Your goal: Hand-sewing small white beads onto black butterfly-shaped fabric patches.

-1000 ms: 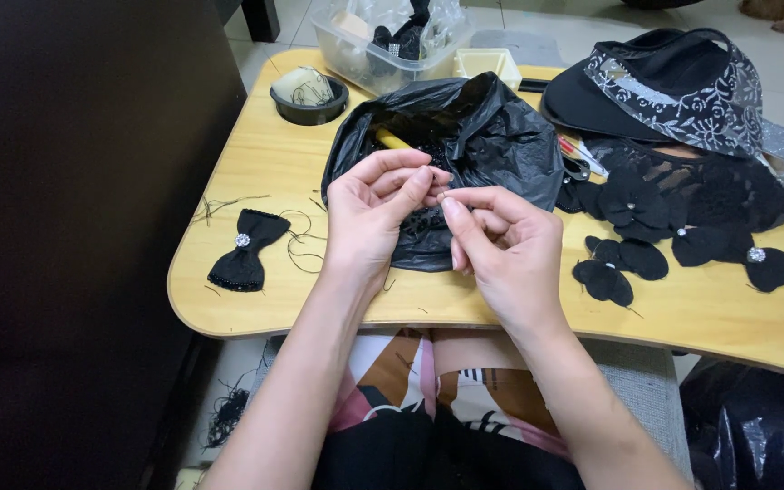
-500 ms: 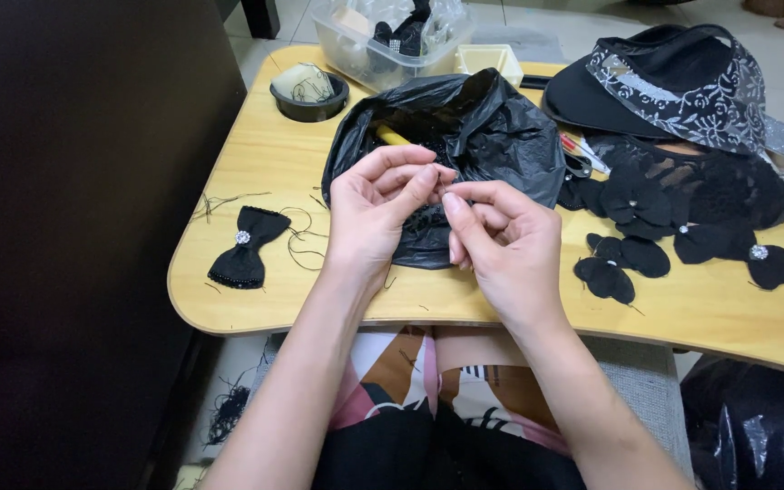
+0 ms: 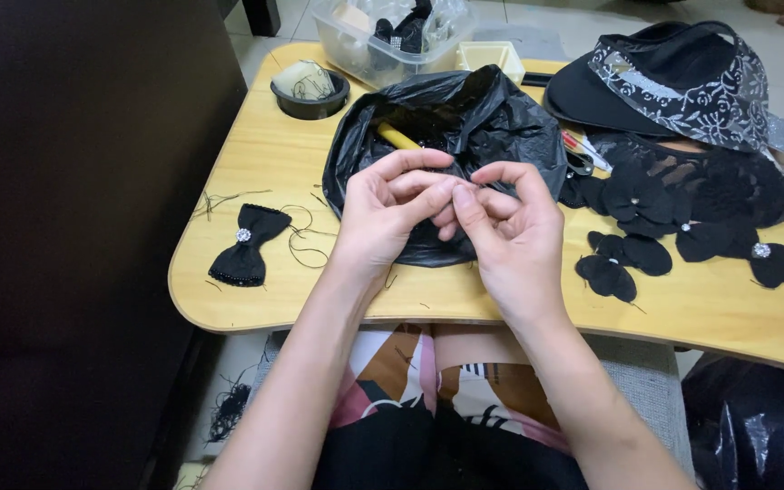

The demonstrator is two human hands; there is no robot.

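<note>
My left hand [image 3: 390, 213] and right hand [image 3: 507, 227] met fingertip to fingertip above a crumpled black bag [image 3: 451, 127] on the wooden counter [image 3: 256, 299]. Both were pinched narrow around something too small for me to make out; I could not tell what they held. A yellow stick [image 3: 397, 137] poked from the bag just behind my left fingers. A black bow [image 3: 247, 245] with a bright centre lay well to the left among loose threads, and black fabric flowers [image 3: 646, 227] lay to the right, below a dark visor cap [image 3: 673, 77].
</note>
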